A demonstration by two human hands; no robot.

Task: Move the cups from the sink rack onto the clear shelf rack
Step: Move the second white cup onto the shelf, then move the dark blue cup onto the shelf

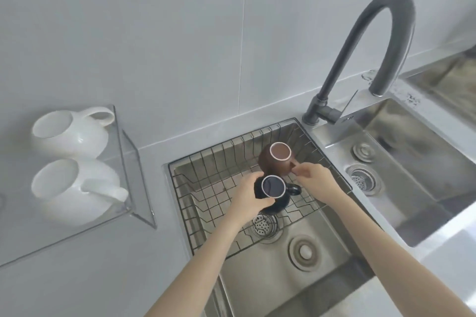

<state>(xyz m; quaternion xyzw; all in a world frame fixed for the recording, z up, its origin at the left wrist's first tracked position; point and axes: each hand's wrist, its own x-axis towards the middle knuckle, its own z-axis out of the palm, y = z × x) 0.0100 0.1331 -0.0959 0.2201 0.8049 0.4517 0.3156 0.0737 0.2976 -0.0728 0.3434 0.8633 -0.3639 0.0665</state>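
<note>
Reaching into the wire sink rack [206, 177], both hands are on cups at once. Left hand [247, 201] wrapped round the body of the dark blue cup [273, 201], fingers closed on its side, handle pointing right and left free. Right hand [316, 177] pinching the handle of the brown cup [273, 162], thumb and forefinger together on it; grip on the handle likely chosen because that side faces the hand. Both cups sit mouth-up on the rack, near each other, brown one farther back; whether either is lifted clear of the wires cannot be told. Clear shelf rack [128, 157] stands on the worktop [90, 265] to the left, against the wall, already carrying two white cups [69, 134] lying on their sides. Judgement: the two dark cups are the remaining pair. Faucet [381, 33] arches over the right basin, out of the carrying path.
</note>
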